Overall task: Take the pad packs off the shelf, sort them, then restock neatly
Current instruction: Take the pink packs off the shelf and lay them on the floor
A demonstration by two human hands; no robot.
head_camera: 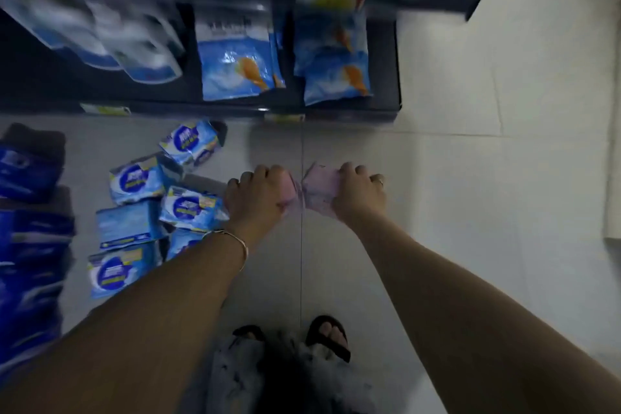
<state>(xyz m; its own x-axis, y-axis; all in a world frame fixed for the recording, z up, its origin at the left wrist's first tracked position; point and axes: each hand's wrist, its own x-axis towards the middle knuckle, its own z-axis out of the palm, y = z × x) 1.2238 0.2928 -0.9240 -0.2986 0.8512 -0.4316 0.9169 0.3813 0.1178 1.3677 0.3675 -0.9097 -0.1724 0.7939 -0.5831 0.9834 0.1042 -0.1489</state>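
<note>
Over the tiled floor (437, 178), centre frame: we note the left hand (255, 195) curled round a pink pad pack (291, 192) and the right hand (361, 193) gripping a second pink pack (319, 186). The two packs are almost touching. Light-blue pad packs (134, 180) lie scattered on the floor at 9 o'clock from the hands. The dark shelf (384, 70) at 12 o'clock holds blue bags (235, 67). Labels are too blurred to read.

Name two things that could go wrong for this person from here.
1. The left hand and right hand each grip pink packs close to the light blue packs on the floor; dropped there, the sorts could mix.
2. Those loose packs lie left of the sandalled feet; a step left might crush them or cause a slip.
</note>
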